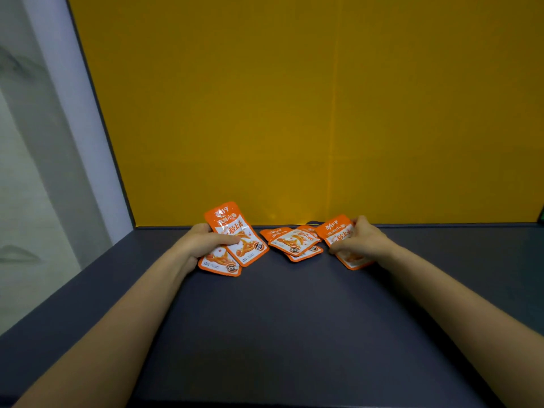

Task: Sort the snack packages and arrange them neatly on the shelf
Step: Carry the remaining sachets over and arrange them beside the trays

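Left hand grips two packets; right hand grips one packet

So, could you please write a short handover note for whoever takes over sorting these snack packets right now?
Left hand grips two orange packets, overlapped.
Right hand grips one packet near the back wall.
A loose pile of about three packets lies on the shelf between the hands.
Done: nothing lined up yet.
Left: square all the packets into a neat row.

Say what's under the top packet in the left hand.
A second orange packet; only its lower end shows past the top packet and left hand. Anything beneath is covered.
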